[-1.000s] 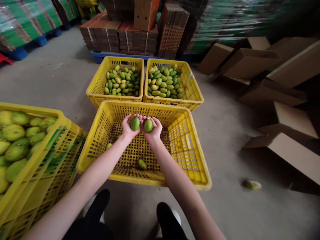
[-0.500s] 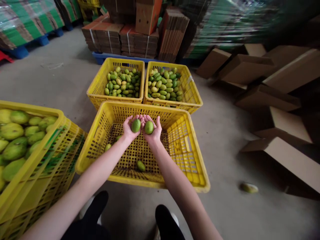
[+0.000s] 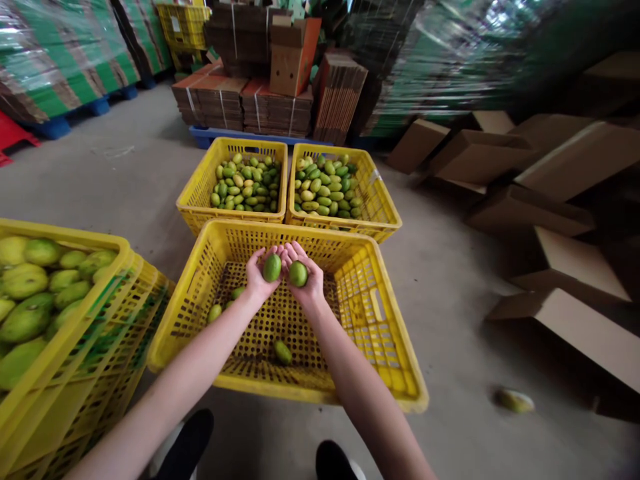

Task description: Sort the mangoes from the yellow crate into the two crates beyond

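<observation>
Palm up, my left hand (image 3: 256,275) cradles a green mango (image 3: 272,268). Close beside it, my right hand (image 3: 314,283) holds a second green mango (image 3: 298,274) the same way, its fingers pointing away from me and partly curled. Both hands are over the far half of a perforated yellow crate (image 3: 280,392). Inside that crate, one mango (image 3: 283,352) lies near the front wall, apart from the hands. A few more lie on the left, among them a mango (image 3: 215,313) partly hidden by my left forearm.
Two yellow crates of mangoes, the left crate (image 3: 193,193) and the right crate (image 3: 383,200), stand behind. A taller yellow crate (image 3: 125,250) of larger mangoes is at left. Cardboard boxes (image 3: 583,260) and a loose mango (image 3: 515,400) lie rightward. Stacked cardboard (image 3: 217,100) is behind.
The view has tilted up slightly, so everything sits lower in the picture. Both hands still hold their mangoes over the crate, with little other change.
</observation>
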### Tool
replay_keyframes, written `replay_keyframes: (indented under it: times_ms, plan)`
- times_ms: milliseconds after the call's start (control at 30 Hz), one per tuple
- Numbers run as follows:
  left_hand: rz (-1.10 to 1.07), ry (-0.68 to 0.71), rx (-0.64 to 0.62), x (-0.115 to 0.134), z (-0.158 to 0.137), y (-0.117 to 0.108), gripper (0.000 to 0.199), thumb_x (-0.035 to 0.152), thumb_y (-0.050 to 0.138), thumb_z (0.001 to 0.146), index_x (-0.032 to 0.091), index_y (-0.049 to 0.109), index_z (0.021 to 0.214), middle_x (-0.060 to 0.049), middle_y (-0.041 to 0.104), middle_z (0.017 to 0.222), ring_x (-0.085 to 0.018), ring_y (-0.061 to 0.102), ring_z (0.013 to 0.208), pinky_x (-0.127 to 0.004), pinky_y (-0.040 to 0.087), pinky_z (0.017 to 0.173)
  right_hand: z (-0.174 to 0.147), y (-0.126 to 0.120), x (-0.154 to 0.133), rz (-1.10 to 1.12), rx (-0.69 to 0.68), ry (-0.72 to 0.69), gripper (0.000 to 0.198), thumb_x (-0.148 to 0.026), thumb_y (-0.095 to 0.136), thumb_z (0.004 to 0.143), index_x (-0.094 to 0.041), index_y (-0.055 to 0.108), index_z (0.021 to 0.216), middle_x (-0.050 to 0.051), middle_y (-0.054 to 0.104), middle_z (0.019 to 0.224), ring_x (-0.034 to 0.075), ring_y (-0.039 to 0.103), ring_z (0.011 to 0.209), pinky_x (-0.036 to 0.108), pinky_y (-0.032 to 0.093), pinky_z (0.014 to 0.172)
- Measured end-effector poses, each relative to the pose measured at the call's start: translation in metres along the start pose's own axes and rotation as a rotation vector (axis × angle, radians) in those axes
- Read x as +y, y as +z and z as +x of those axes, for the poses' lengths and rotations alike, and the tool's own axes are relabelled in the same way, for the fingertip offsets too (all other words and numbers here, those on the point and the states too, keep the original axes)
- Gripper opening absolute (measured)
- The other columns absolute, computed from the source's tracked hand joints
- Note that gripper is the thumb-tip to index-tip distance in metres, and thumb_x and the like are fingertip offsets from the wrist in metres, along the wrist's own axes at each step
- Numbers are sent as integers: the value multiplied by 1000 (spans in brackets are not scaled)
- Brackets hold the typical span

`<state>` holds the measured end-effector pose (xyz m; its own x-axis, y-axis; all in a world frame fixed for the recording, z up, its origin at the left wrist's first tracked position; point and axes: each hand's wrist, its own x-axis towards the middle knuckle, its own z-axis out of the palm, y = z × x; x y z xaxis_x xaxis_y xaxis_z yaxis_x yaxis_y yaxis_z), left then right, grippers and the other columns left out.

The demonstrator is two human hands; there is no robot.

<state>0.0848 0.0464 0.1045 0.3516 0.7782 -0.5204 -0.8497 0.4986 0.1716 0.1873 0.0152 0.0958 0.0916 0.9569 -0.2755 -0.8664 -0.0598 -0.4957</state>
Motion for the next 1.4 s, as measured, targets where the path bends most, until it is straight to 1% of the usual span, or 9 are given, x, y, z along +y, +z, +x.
replay_keyframes:
  times_ms: [167,333,433,667,767,933,1133,1300,1400]
  plan:
    - [-3,-10,-18,-3,0,1,26,19,47,88,13,66,71,-8,72,72,-14,70,66,-22,54,57,0,2,0,52,43,2,31,-18,62,76,-19,65,107,3,75,100,14,71,79,24,60,74]
    - [33,23,0,-7,2,2,27,14,47,87,12,64,67,-7,71,69,-13,69,62,-21,54,59,0,10,2,93,131,11,36,-6,59,73,-21,63,106,-2,74,88,10,68,67,18,57,62]
    - [34,36,13,-8,3,1,28,13,47,89,12,65,67,-6,71,70,-12,69,63,-20,53,60,2,9,4,102,139,0,35,-5,58,74,-21,63,104,-3,73,84,9,68,66,18,57,64]
    - [64,51,-2,-11,4,-2,30,12,44,90,12,65,67,-7,70,69,-13,69,65,-21,53,62,5,5,9,150,165,-33,13,-12,59,79,-19,62,89,-3,69,74,10,65,63,19,56,62]
    - [47,81,-2,-14,5,-3,30,12,43,89,12,65,67,-7,70,69,-13,68,65,-21,53,63,4,5,10,162,208,-50,17,-11,55,77,-17,62,91,-1,70,75,10,66,65,20,56,64]
    - [-17,95,4,-13,4,-2,28,14,43,86,13,66,70,-7,71,72,-13,69,67,-23,56,72,4,7,11,127,218,-72,30,-5,56,70,-18,62,96,-1,72,81,12,69,74,23,57,77]
    - [-19,94,26,-11,4,1,28,14,43,84,13,67,69,-7,71,71,-13,69,66,-23,56,72,4,8,10,81,186,-74,26,-6,63,70,-20,63,93,-3,73,82,11,69,76,24,56,85]
    - [-9,107,51,-11,8,-2,29,14,43,84,13,67,68,-7,71,70,-13,68,65,-23,56,74,4,8,12,84,229,-73,23,-5,63,69,-19,66,88,-3,74,79,10,68,72,21,56,79]
    - [-12,100,59,-14,8,-4,28,15,44,84,12,68,68,-8,71,71,-14,69,67,-24,56,75,5,6,14,100,208,-87,16,-8,63,69,-19,66,80,-4,72,71,11,67,66,22,57,75]
